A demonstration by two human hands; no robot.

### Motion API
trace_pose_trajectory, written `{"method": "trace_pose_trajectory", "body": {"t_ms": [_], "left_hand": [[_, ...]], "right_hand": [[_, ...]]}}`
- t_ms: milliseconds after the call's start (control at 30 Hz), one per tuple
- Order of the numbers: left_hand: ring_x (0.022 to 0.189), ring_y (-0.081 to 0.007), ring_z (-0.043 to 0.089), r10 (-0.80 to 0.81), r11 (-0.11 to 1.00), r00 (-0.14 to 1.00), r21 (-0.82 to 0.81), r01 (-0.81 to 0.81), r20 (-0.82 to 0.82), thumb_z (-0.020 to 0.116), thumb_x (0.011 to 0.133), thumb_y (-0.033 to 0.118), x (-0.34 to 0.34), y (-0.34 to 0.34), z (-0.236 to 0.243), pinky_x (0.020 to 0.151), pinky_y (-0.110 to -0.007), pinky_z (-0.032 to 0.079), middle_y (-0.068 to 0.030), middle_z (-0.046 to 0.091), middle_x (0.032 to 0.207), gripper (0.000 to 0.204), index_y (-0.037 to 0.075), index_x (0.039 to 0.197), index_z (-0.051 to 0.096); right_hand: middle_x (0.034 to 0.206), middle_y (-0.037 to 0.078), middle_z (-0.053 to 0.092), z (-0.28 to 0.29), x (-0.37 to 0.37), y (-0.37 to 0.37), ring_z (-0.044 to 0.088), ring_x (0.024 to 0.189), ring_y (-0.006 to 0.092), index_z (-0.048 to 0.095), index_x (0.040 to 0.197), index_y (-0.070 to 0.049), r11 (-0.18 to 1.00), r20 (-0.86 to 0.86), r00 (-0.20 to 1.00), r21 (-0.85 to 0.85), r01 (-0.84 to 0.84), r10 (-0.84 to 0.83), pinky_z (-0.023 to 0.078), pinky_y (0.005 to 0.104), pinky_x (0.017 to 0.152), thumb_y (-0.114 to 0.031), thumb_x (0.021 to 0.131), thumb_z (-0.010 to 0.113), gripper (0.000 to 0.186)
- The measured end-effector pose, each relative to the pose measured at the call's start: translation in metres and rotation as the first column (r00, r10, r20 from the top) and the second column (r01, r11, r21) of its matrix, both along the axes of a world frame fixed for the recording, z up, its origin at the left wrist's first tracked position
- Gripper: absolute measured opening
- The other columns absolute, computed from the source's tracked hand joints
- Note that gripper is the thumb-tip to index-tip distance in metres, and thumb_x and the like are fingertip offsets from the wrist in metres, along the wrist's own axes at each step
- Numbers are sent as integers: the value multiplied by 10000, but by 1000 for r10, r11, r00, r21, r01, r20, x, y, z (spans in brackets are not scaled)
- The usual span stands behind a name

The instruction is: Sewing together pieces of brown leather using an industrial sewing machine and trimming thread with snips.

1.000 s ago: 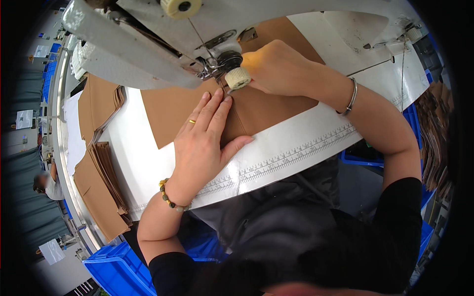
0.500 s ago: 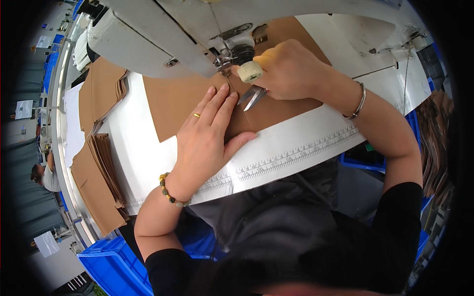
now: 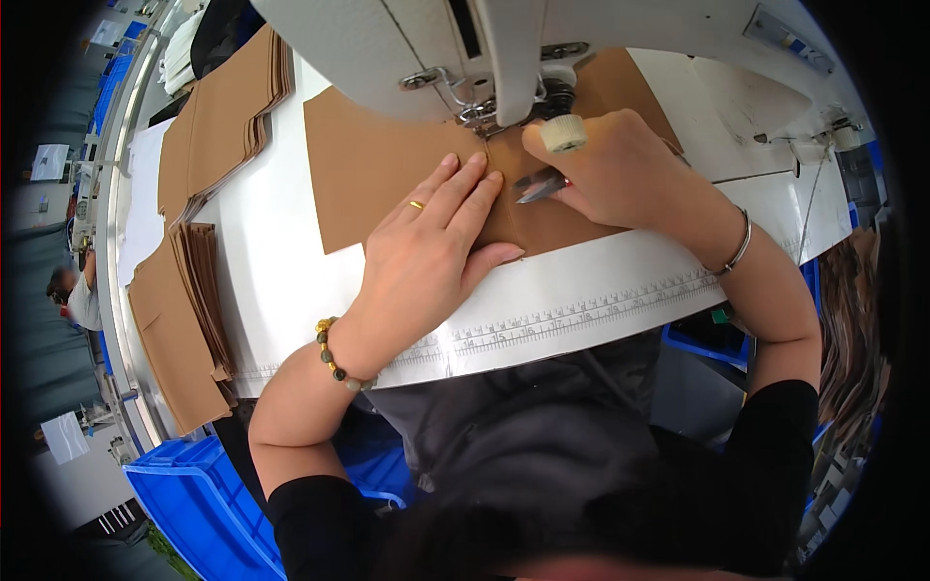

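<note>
A brown fabric piece (image 3: 344, 174) with a seam line down its middle lies under the white sewing machine head (image 3: 513, 58). My left hand (image 3: 421, 242) rests flat on it left of the seam, fingers stretched, tips just in front of the presser foot (image 3: 481, 118). To the right of the seam, my right hand (image 3: 630, 174) is closed around a small pair of scissors (image 3: 544, 188), whose metal blades stick out toward the seam. The handles are hidden in the palm. Part of this hand sits behind the machine's cream knob (image 3: 564, 134), and its fingers are near the fabric.
Stacked brown pieces (image 3: 218, 126) lie on the left of the white table, with another brown stack (image 3: 174, 320) nearer me. A printed ruler (image 3: 542, 324) follows the front edge. A blue bin (image 3: 194, 494) stands lower left. Brown pieces (image 3: 852, 329) hang at far right. Another person (image 3: 82, 295) is far left.
The whole view has shifted and turned slightly, so the machine and hands appear farther right. Both hands keep about the same place by the presser foot, scissors still held.
</note>
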State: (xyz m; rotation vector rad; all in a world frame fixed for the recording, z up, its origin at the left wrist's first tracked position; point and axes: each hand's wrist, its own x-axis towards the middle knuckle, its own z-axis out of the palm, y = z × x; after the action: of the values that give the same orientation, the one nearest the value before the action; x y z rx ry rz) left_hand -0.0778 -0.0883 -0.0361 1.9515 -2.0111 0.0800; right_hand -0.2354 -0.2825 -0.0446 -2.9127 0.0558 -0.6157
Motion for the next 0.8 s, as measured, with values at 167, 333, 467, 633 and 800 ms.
{"method": "trace_pose_trajectory", "body": {"t_ms": [167, 333, 467, 633, 800], "left_hand": [[1307, -326, 565, -2, 1000, 1000, 0, 2, 10, 749, 842, 425, 1, 1, 0, 1036, -401, 489, -131, 604, 1398, 613, 40, 1305, 636], [1306, -323, 567, 1, 1000, 1000, -3, -1, 17, 751, 835, 434, 0, 0, -1, 1037, -400, 489, -132, 605, 1397, 621, 44, 1305, 639], [1306, -320, 568, -2, 1000, 1000, -8, 2, 29, 752, 831, 440, 0, 0, 0, 1038, -398, 488, -130, 604, 1399, 630, 47, 1310, 638], [1309, -320, 566, -4, 1000, 999, 1, 4, 34, 749, 835, 443, 0, -1, 1, 1038, -399, 488, -130, 605, 1397, 636, 49, 1321, 631], [1312, -320, 562, 4, 1000, 999, 12, -4, 44, 741, 841, 447, 0, 0, 1, 1035, -400, 487, -130, 602, 1398, 643, 50, 1333, 622]], "right_hand": [[846, 67, 669, 11, 2, -7, 695, 720, 280, 594, 1031, -76, 997, -117, 992, -42, -57, 51, 532, 383, 577, -209, 769, 782, 349], [843, 54, 663, 10, 3, -8, 691, 699, 262, 594, 1039, -80, 991, -96, 994, -115, -66, 56, 532, 363, 565, -211, 775, 770, 343], [827, 28, 641, 9, 3, -13, 675, 646, 239, 586, 1037, -87, 979, -47, 995, -180, -92, 85, 525, 335, 550, -241, 791, 753, 334], [819, 24, 636, 6, 3, -14, 670, 633, 238, 574, 1021, -93, 978, -27, 997, -192, -80, 76, 519, 333, 543, -281, 804, 749, 337], [810, 34, 636, 6, 3, -13, 668, 635, 249, 565, 999, -94, 982, -32, 997, -174, -73, 69, 515, 338, 539, -311, 811, 748, 340]]}}
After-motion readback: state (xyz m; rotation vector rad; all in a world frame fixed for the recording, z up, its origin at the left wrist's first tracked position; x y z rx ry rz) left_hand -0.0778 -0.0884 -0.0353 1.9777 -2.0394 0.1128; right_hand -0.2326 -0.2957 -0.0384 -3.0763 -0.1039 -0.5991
